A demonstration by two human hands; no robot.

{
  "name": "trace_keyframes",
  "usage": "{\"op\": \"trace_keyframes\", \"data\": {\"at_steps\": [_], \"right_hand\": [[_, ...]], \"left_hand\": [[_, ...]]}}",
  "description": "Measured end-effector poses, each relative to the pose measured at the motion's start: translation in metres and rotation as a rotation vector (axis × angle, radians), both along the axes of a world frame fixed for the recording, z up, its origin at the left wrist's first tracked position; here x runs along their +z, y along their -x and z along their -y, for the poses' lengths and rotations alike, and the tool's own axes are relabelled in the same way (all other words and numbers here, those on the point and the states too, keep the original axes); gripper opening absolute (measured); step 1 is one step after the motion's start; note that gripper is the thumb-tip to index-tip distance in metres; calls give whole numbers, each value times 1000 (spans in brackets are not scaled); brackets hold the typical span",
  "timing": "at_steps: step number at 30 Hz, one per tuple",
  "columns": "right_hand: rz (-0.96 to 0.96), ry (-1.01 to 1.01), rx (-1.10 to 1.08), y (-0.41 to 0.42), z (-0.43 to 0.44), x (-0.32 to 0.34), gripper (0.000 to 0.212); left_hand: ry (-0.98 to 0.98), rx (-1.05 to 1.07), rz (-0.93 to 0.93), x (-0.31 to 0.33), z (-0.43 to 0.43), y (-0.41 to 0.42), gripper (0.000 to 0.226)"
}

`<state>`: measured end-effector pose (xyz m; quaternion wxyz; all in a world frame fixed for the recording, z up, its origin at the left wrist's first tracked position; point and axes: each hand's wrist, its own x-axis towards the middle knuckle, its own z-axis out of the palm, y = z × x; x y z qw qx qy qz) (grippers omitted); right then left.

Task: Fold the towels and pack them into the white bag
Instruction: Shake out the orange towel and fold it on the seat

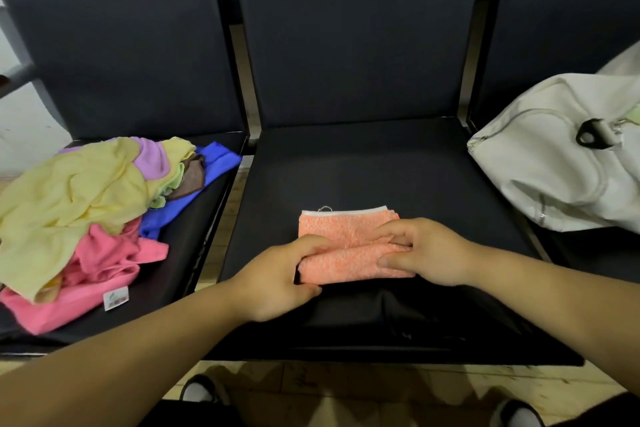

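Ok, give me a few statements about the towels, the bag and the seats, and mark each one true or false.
1. The orange towel lies on the middle seat. True.
2. The white bag sits on the left seat. False: it sits to the right of the middle seat; the left seat holds the towel pile.
3. The left hand and the right hand each have a grip on the orange towel. True.
4. The orange towel is already inside the white bag. False: it is outside, on the seat.
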<state>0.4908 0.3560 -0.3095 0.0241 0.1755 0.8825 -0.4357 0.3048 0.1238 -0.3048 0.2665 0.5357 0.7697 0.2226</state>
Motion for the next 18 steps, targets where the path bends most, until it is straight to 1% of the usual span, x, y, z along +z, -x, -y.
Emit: {"op": "trace_keyframes", "data": {"at_steps": [3, 6, 8, 11, 12, 15, 18], "right_hand": [[-38, 140, -71, -3, -3, 10, 25], [-79, 259, -159, -3, -4, 15, 16], [-104, 312, -194, -3, -4, 16, 22], [-97, 322, -212, -2, -8, 11, 45], [-95, 327, -219, -1, -8, 9, 49], [-107, 296, -251, 3, -13, 1, 50], [-95, 309, -269, 10, -17, -4, 57]], "left_hand": [[-114, 151, 143, 3, -3, -3, 61], [-164, 253, 240, 1, -8, -4, 55], [-181, 288, 269, -4, -11, -3, 51], [-200, 344, 303, -12, -17, 0, 46], [-199, 357, 298, -15, -18, 1, 43], [-204, 387, 293, -21, -23, 3, 36], [-193, 433, 262, -24, -28, 6, 34]]}}
